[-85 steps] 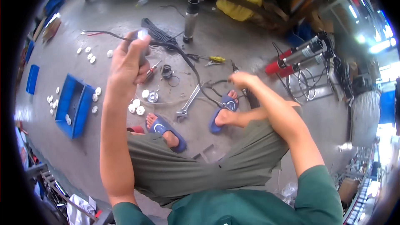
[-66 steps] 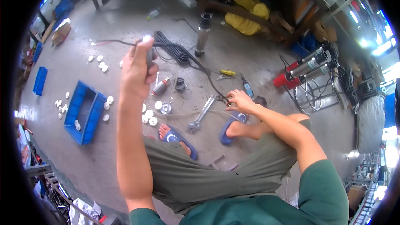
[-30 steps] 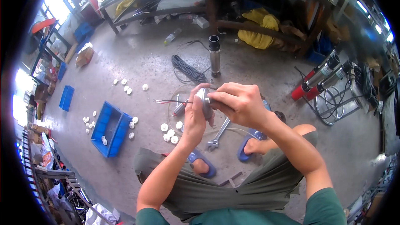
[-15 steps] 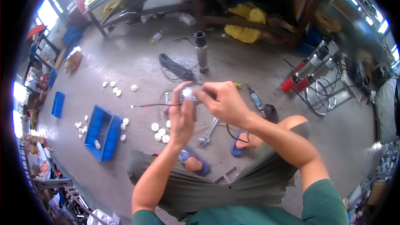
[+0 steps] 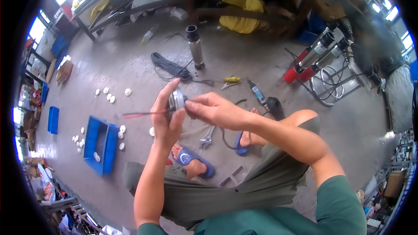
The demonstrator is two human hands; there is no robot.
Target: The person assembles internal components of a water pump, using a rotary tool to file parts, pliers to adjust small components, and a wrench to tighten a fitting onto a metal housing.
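Above my lap, my left hand [image 5: 164,122] is wrapped round a silvery, disc-shaped metal part [image 5: 176,99]. Red and black wires [image 5: 148,113] stick out from that part toward the left. The fingers of my right hand [image 5: 215,111] pinch together against the part's right face, at a small dark piece too covered to name. Below the right hand a dark cable [image 5: 225,138] curves down; whether it joins the metal part is hidden. On the floor beyond stands an upright steel pump cylinder [image 5: 195,48], beside a coil of grey cable [image 5: 170,66].
An adjustable wrench [image 5: 206,139] lies between my feet, near a blue pen-shaped tool [image 5: 258,93] and a yellow-handled clip [image 5: 231,79]. To the left, white discs surround a blue bin [image 5: 89,148]. Red-and-steel pumps [image 5: 311,58] lean on a rack at right. A bench [image 5: 130,11] spans the back.
Both hands and the metal part have shifted left and slightly down in view. The part has turned, so its rim now shows side-on. My view has swung a little to the right.
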